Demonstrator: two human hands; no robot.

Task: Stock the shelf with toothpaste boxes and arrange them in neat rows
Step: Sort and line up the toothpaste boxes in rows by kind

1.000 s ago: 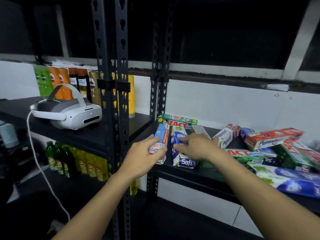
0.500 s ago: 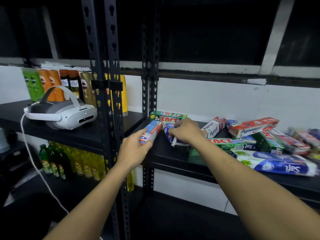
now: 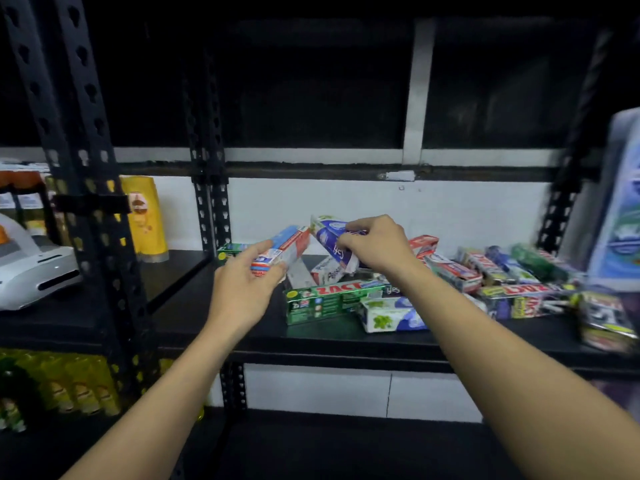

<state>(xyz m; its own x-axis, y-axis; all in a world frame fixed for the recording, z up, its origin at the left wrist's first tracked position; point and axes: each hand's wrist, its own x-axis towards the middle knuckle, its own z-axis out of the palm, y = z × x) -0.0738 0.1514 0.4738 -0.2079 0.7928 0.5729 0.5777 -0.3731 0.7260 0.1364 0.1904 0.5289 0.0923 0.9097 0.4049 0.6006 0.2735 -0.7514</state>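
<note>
My left hand grips a blue, white and red toothpaste box, lifted off the black shelf with its far end tilted up. My right hand pinches a blue and white toothpaste box, also raised and slanted. Under both hands lies a green Zact box flat on the shelf, with a white and green box in front of it and a white Pepsodent box behind. Several more boxes lie jumbled along the shelf to the right.
A black perforated upright stands at the left front, another upright at the back. A white headset and a yellow bottle sit on the left shelf. Yellow bottles fill the lower left shelf. A blurred pack hangs at right.
Both hands have lifted their boxes off the shelf and tilted them upward. The view has swung right, so the headset now sits at the left edge.
</note>
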